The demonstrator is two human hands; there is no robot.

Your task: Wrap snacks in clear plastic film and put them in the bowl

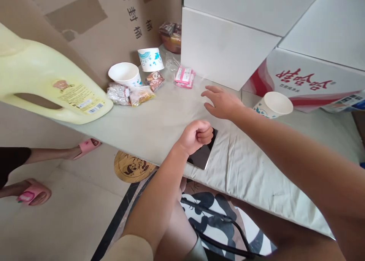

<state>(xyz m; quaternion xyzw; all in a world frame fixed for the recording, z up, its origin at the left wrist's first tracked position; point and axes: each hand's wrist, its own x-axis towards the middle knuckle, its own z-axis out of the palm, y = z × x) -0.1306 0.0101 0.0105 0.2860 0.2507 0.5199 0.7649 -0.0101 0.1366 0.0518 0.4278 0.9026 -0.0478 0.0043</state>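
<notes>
My left hand [196, 135] is curled into a fist over a dark phone [203, 155] that lies flat near the table's front edge; nothing shows inside the fist. My right hand [221, 102] hovers flat above the pale cloth-covered table [159, 124], fingers stretched out and apart, holding nothing. It is nearest to a white paper cup [273, 104] on its right and pink snack packets [184, 77] farther back.
A large yellow jug [48, 82] lies on the table's left end. Two paper cups [125, 74] [150, 59], snack wrappers [131, 94] and a bowl [171, 40] sit at the back. White boxes [225, 44] and a red-printed carton [308, 80] fill the right. Another person's feet in pink slippers [87, 147] rest on the floor.
</notes>
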